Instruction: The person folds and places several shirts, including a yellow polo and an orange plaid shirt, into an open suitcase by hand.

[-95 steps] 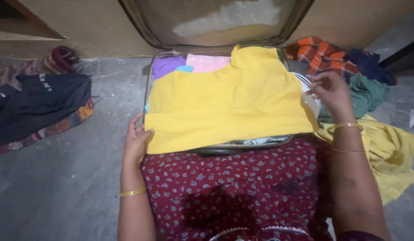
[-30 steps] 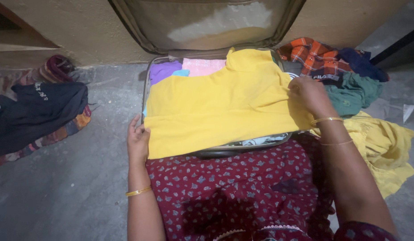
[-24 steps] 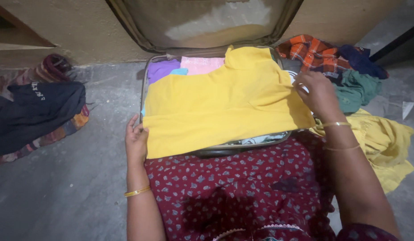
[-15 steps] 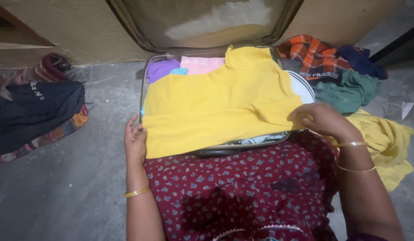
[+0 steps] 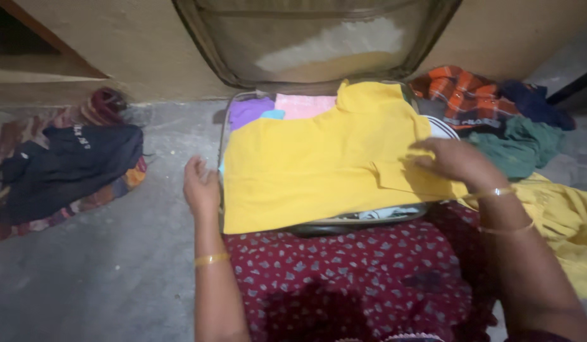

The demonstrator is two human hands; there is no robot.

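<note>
A yellow garment [image 5: 319, 164] lies spread flat over an open suitcase [image 5: 225, 120] on the floor. My left hand [image 5: 201, 187] rests at the garment's left edge, fingers apart, just touching the cloth. My right hand [image 5: 455, 161] lies on the garment's right side, where a sleeve flap is folded inward, fingers pressing on the fabric. A purple [image 5: 249, 111] and a pink folded cloth [image 5: 303, 104] show under the yellow one at the far side. The suitcase lid [image 5: 319, 38] stands up against the wall.
A pile of clothes lies at the right: an orange checked shirt [image 5: 464, 92], a green cloth [image 5: 518, 142], a yellow cloth [image 5: 562, 215]. A dark garment [image 5: 72, 168] lies on a patterned cloth at the left. My lap in maroon print [image 5: 357, 278] is at the suitcase's near edge.
My right hand drew the right sleeve inward over the yellow garment and now presses it down. My left hand lifted a little at the left edge. The camera shifted, so everything sits further right.
</note>
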